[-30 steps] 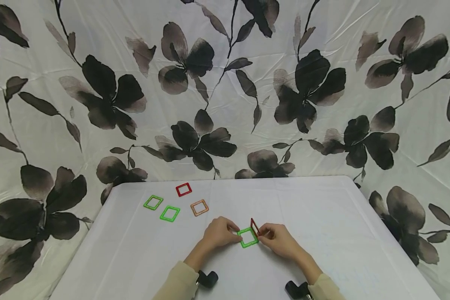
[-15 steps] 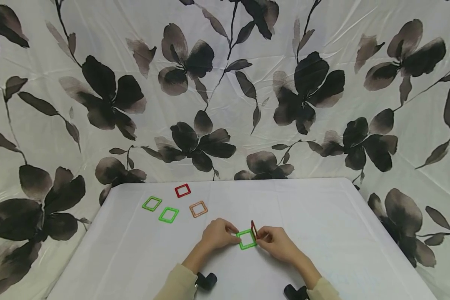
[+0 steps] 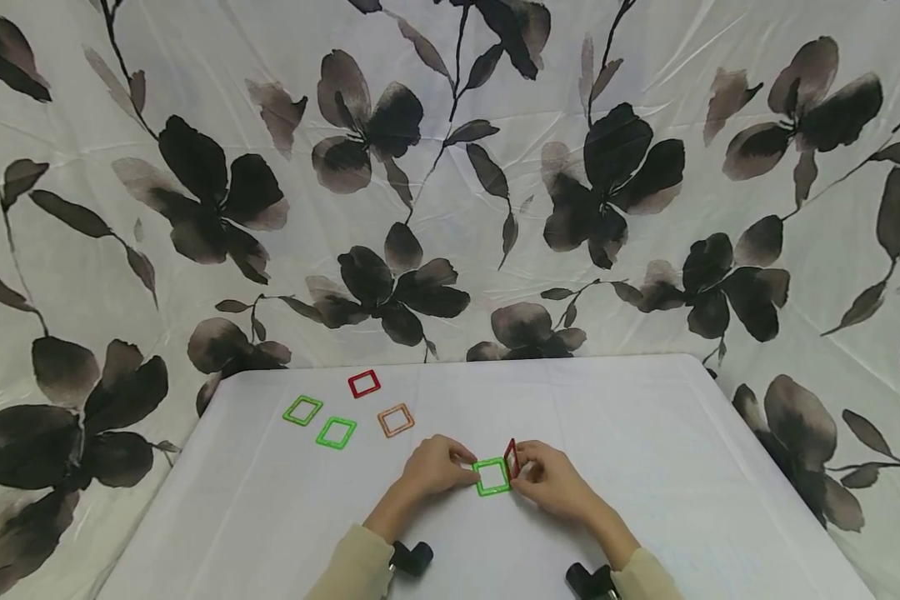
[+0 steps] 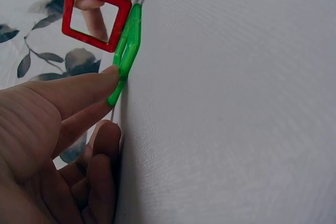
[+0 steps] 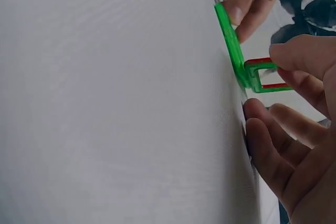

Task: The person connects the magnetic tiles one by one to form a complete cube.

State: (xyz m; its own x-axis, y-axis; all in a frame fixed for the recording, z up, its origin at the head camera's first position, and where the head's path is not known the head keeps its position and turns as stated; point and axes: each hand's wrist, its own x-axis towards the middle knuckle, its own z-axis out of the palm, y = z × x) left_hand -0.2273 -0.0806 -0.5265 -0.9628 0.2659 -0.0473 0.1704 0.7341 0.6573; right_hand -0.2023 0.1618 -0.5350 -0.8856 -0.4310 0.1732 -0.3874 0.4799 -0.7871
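My left hand (image 3: 437,465) pinches the left edge of a green square magnetic tile (image 3: 493,492), an open frame lying low over the white table. At that tile's right edge a red square magnetic tile (image 3: 507,463) stands upright. My right hand (image 3: 558,479) pinches this red tile between thumb and fingers. The left wrist view shows the red tile's frame (image 4: 88,40) meeting the green tile (image 4: 134,38) near its far end. Seen from the right wrist, the upright frame has a green face (image 5: 270,89) with red along its inner and upper edges.
Beyond my left hand lie a red tile (image 3: 352,387), an orange tile (image 3: 391,410) and two green tiles, one farther left (image 3: 291,407) and one nearer (image 3: 330,446). Behind the white table (image 3: 645,433) hangs a flower-patterned cloth (image 3: 480,208). Black wrist devices (image 3: 414,559) sit below the forearms.
The upright red tile has turned a little and lines up closer along the green tile's right edge. The green tile has rotated slightly. Both hands keep their pinch.
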